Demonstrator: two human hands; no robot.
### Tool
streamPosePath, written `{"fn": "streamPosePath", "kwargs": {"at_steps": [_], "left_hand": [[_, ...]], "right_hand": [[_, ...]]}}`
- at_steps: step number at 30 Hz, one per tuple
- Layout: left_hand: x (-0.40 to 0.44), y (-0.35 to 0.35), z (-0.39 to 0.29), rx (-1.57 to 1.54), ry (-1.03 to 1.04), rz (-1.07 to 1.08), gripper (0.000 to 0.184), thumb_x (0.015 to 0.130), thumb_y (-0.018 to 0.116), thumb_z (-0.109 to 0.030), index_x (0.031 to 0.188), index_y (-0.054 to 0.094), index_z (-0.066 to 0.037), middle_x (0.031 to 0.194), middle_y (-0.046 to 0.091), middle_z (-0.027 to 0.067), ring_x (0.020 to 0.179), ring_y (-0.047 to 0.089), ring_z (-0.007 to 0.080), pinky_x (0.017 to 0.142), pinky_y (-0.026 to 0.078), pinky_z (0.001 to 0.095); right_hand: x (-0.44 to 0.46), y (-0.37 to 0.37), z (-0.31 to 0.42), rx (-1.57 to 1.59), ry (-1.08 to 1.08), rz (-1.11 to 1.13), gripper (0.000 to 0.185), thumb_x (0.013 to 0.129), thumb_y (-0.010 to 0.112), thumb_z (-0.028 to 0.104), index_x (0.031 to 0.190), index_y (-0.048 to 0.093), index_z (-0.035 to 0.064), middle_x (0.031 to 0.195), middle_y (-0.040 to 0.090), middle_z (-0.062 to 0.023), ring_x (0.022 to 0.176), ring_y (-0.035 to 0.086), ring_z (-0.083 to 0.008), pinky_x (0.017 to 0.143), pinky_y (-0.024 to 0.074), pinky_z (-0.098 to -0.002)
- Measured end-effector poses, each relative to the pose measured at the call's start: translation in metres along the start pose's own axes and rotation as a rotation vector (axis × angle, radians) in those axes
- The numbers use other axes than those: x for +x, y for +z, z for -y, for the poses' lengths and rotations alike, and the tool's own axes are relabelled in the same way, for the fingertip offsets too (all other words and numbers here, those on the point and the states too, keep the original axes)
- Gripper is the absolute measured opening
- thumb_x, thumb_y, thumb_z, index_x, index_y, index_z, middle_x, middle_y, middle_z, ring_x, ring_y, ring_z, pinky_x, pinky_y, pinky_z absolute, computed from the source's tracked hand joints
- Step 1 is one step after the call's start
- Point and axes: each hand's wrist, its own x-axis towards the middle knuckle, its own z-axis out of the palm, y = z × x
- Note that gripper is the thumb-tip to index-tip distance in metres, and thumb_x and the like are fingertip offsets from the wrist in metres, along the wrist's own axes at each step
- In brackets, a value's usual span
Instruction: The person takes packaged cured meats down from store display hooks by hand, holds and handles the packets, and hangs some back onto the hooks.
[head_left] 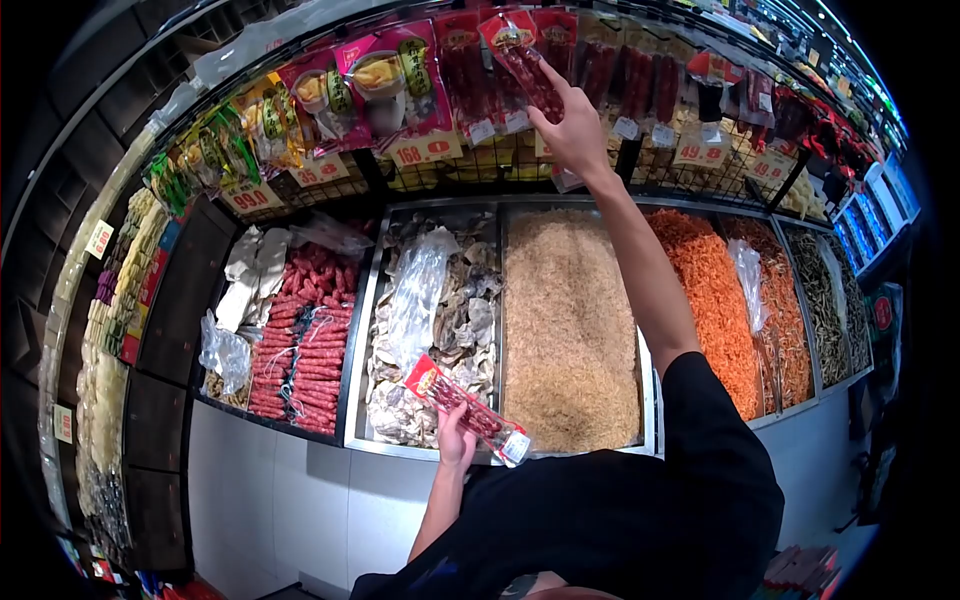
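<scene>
My left hand (455, 440) is closed around a clear pack of dried sausages (480, 418) with a red header and a white label, above the front edge of the bins. My right hand (576, 130) reaches up to the rack, its thumb and fingers closed on the side of another red-topped sausage pack (528, 66). That pack tilts in front of other hanging packs; whether it is still on its hook I cannot tell. Similar sausage packs (462, 75) hang just left of it.
Below are bins of loose red sausages (305, 365), dried pieces under plastic (478, 320), tiny tan dried goods (570, 330) and orange dried goods (705, 300). Pink bags (390, 85) hang at left on the rack, above price cards (425, 150). Stacked packs (105, 340) line the left shelf.
</scene>
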Motion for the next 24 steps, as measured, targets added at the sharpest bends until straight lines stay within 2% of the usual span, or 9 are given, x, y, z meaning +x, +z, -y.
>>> {"fn": "streamPosePath", "kwargs": {"at_steps": [1, 3, 7, 9, 11, 14, 15, 18, 24], "left_hand": [[0.001, -0.002, 0.001, 0.012, 0.003, 0.000, 0.032, 0.092, 0.052, -0.006, 0.124, 0.045, -0.006, 0.107, 0.061, 0.0123, 0.097, 0.061, 0.0238, 0.089, 0.049, 0.0413], [0.003, -0.005, 0.003, 0.024, 0.006, 0.003, 0.031, 0.092, 0.052, -0.007, 0.122, 0.046, -0.006, 0.106, 0.062, 0.0123, 0.096, 0.061, 0.0241, 0.088, 0.050, 0.0415], [0.005, -0.008, 0.004, 0.002, -0.021, 0.009, 0.033, 0.092, 0.051, -0.004, 0.124, 0.044, -0.006, 0.107, 0.061, 0.0122, 0.098, 0.061, 0.0238, 0.090, 0.050, 0.0408], [0.005, -0.007, 0.004, 0.011, -0.037, 0.011, 0.033, 0.092, 0.052, -0.004, 0.124, 0.044, -0.006, 0.107, 0.061, 0.0121, 0.098, 0.061, 0.0238, 0.090, 0.050, 0.0408], [0.003, -0.002, 0.002, 0.019, -0.039, 0.002, 0.033, 0.092, 0.052, -0.004, 0.124, 0.044, -0.006, 0.107, 0.061, 0.0121, 0.097, 0.061, 0.0237, 0.089, 0.050, 0.0406], [0.005, -0.005, 0.003, 0.017, -0.030, 0.019, 0.035, 0.092, 0.052, -0.005, 0.125, 0.043, -0.006, 0.108, 0.061, 0.0128, 0.097, 0.061, 0.0241, 0.089, 0.050, 0.0414], [0.005, -0.005, 0.003, 0.011, -0.024, 0.022, 0.035, 0.092, 0.053, -0.005, 0.126, 0.043, -0.006, 0.108, 0.062, 0.0133, 0.097, 0.061, 0.0246, 0.089, 0.050, 0.0418], [0.006, -0.008, 0.002, 0.010, -0.015, 0.013, 0.036, 0.092, 0.053, -0.005, 0.126, 0.042, -0.006, 0.108, 0.062, 0.0138, 0.097, 0.062, 0.0252, 0.088, 0.051, 0.0424], [0.005, -0.012, 0.002, 0.004, -0.011, -0.003, 0.035, 0.092, 0.052, -0.005, 0.125, 0.043, -0.006, 0.107, 0.062, 0.0138, 0.095, 0.062, 0.0255, 0.086, 0.051, 0.0422]], "right_hand": [[0.001, 0.001, -0.001, 0.000, 0.000, -0.001, 0.065, 0.085, 0.066, 0.024, 0.145, 0.041, 0.0217, 0.092, 0.057, -0.0121, 0.081, 0.060, -0.0247, 0.077, 0.0495, -0.0368], [0.003, 0.004, -0.002, 0.026, 0.018, 0.015, 0.064, 0.084, 0.065, 0.025, 0.143, 0.042, 0.0199, 0.092, 0.056, -0.0161, 0.085, 0.060, -0.0319, 0.078, 0.0493, -0.0409], [0.009, 0.015, -0.011, -0.016, 0.034, 0.022, 0.066, 0.085, 0.066, 0.024, 0.145, 0.040, 0.0211, 0.093, 0.057, -0.0153, 0.083, 0.059, -0.0303, 0.079, 0.0487, -0.0399], [0.015, 0.026, -0.019, -0.044, 0.059, 0.031, 0.067, 0.084, 0.066, 0.024, 0.145, 0.039, 0.0217, 0.092, 0.056, -0.0173, 0.085, 0.059, -0.0333, 0.080, 0.0479, -0.0416], [0.025, 0.033, -0.023, -0.044, 0.104, 0.071, 0.069, 0.084, 0.065, 0.026, 0.146, 0.036, 0.0229, 0.097, 0.056, -0.0195, 0.090, 0.059, -0.0356, 0.082, 0.0483, -0.0420], [0.047, 0.055, -0.042, -0.151, 0.189, 0.128, 0.072, 0.085, 0.058, 0.033, 0.149, 0.026, 0.0308, 0.117, 0.051, -0.0240, 0.103, 0.058, -0.0449, 0.089, 0.0472, -0.0512], [0.053, 0.063, -0.050, -0.153, 0.190, 0.127, 0.072, 0.085, 0.058, 0.033, 0.149, 0.026, 0.0308, 0.117, 0.051, -0.0240, 0.103, 0.058, -0.0449, 0.089, 0.0472, -0.0512], [0.076, 0.082, -0.060, -0.232, 0.346, 0.234, 0.080, 0.087, 0.059, 0.035, 0.149, 0.009, 0.0421, 0.124, 0.050, -0.0244, 0.110, 0.057, -0.0439, 0.093, 0.0459, -0.0521], [0.074, 0.093, -0.066, -0.260, 0.490, 0.360, 0.082, 0.088, 0.061, 0.040, 0.149, 0.005, 0.0449, 0.136, 0.044, -0.0249, 0.120, 0.051, -0.0435, 0.099, 0.0426, -0.0518]]}}
